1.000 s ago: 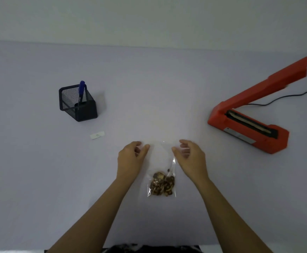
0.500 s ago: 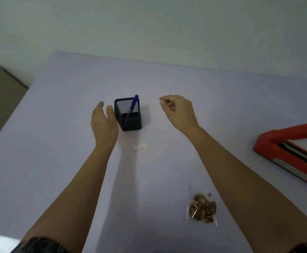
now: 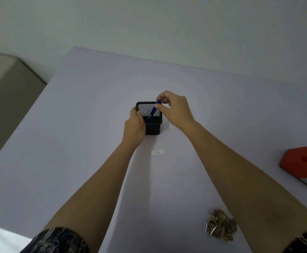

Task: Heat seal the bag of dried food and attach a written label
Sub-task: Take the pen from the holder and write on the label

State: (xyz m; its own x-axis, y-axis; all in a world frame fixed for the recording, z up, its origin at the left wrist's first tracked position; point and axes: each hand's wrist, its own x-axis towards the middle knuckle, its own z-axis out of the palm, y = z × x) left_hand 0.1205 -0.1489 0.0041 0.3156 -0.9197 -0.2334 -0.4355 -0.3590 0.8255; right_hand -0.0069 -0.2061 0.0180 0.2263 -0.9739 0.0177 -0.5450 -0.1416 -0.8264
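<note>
Pinching the one blue pen (image 3: pixel 155 109) at its top, the right hand (image 3: pixel 176 108) has thumb and fingers closed on it, while the left hand (image 3: pixel 134 127) grips the single black mesh holder (image 3: pixel 153 127). One small label (image 3: pixel 157 152) lies just nearer than the holder; one bag of dried food (image 3: pixel 221 225) lies near right, well apart from both hands.

A plain indoor workspace, home or small office; which one cannot be told. A pale lilac counter (image 3: pixel 94 125) stands against a bare white wall (image 3: pixel 167 24). On it sit a black mesh pen holder (image 3: pixel 151 125) and an orange heat sealer (image 3: pixel 300 161), with beige furniture (image 3: pixel 6 92) beside.
</note>
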